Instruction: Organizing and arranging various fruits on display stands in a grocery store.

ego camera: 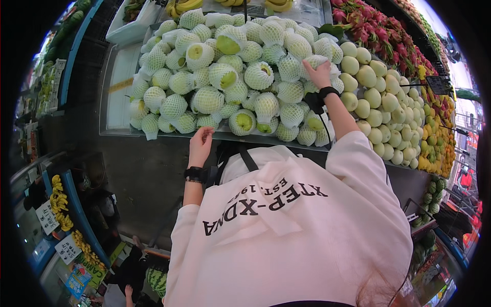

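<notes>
Green fruits in white foam nets [208, 100] lie heaped in a wide tray before me. My right hand [319, 73] rests on a foam-netted fruit [317, 60] at the heap's right side, with its fingers over the top; whether it grips the fruit cannot be told. My left hand [201, 140] hangs at the tray's front edge, just below the netted fruits, its fingers loosely curled and nothing seen in them. A dark band with a device is on each wrist.
Bare pale melons [373, 97] are piled to the right, with dragon fruits [379, 36] and yellow fruits [437, 142] beyond. A white foam box [130, 28] and bananas [184, 7] stand behind. The tray's metal front edge [222, 137] runs close to my body. Another person's hand [129, 291] shows at lower left.
</notes>
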Tool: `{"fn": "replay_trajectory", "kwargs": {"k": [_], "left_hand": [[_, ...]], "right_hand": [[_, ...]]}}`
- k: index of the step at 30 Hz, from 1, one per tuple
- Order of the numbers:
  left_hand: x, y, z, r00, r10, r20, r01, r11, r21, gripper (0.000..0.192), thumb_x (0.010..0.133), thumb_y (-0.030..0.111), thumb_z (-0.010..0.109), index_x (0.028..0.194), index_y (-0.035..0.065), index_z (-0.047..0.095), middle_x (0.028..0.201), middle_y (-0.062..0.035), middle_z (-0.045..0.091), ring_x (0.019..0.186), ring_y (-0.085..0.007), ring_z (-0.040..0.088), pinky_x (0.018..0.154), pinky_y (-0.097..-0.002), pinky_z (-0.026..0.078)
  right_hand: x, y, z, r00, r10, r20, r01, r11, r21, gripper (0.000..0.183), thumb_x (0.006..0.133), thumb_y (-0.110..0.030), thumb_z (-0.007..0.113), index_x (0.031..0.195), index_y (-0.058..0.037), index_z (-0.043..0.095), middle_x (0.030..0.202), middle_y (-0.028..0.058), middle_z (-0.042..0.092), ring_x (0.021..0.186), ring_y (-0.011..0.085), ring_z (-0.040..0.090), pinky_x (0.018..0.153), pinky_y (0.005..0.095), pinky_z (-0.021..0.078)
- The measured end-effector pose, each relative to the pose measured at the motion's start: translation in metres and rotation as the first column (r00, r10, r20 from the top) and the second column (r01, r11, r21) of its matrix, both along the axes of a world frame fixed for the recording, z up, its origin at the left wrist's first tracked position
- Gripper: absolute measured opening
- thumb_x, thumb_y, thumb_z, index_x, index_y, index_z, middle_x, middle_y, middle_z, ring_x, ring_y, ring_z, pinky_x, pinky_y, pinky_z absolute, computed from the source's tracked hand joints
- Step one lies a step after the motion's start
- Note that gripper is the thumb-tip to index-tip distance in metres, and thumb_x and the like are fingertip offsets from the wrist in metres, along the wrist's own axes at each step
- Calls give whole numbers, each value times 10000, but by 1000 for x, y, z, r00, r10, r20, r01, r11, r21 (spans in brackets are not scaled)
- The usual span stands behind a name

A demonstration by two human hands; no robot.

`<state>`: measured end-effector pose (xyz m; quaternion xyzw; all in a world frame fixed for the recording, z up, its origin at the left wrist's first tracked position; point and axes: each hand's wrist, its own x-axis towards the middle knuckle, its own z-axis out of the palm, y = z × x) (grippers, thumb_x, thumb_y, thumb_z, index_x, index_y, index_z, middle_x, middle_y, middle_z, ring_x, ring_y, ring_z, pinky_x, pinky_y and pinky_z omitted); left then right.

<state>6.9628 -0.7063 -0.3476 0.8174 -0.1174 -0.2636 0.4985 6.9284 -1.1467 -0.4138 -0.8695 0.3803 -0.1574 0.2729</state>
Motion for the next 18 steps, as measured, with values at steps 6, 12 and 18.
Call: {"fn": "replay_trajectory", "kwargs": {"k": [6,12,18], "left_hand": [[91,-58,21,951,-92,294,58,991,124,221,815,144,505,982,0,509,835,-119,584,721,-203,582,612,-304,459],[147,-150,8,814,-514,272,170,658,734,533,836,461,366,1116,12,431,1048,-254,496,889,-357,552,745,-429,456],[160,-184,-14,916,-402,-14,238,513,825,891,626,625,534,1231,12,307,1153,-307,404,1003,-378,499,844,-437,418]], "right_hand": [[-47,28,29,973,52,227,-86,986,142,851,704,-362,668,1230,127,212,1200,264,348,1120,362,349,962,387,270],[-86,99,45,923,-218,318,48,883,467,709,752,-204,633,1276,21,212,1213,204,351,1066,281,415,835,352,391],[-117,143,43,945,-234,228,44,782,622,617,790,-130,574,1291,-54,221,1210,155,350,985,210,485,802,309,417]]}}
